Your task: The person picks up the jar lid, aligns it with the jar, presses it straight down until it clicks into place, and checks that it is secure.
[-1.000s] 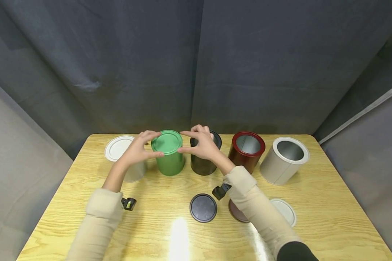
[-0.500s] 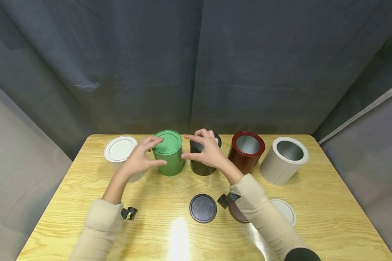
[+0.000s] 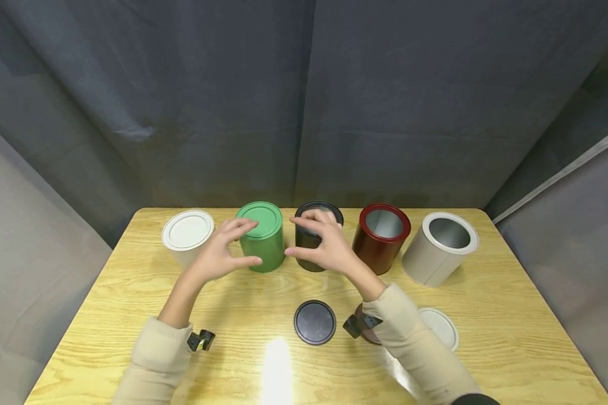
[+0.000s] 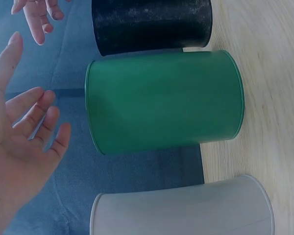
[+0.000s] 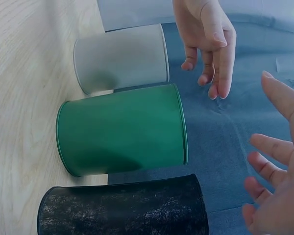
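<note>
**Smooth and Scuffed**

The green can (image 4: pixel 164 103) is smooth. The black can (image 5: pixel 122 210) looks scuffed. The red can (image 3: pixel 375 249) is glossy, with metal inside. The desk (image 3: pixel 233 365) is shiny wood. The dark curtain (image 3: pixel 182 101) is matt cloth.

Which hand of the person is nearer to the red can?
Right. The right hand hovers by the black can, which neighbours the red can; the left hand is farther off, by the green can.

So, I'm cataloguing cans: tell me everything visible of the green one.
The green can is a cylinder, apparently painted metal, rimmed at both ends, with a matching lid on. It stands upright on the wooden table, between a white can and a black can. Neither the left hand nor the right hand touches it.
</note>
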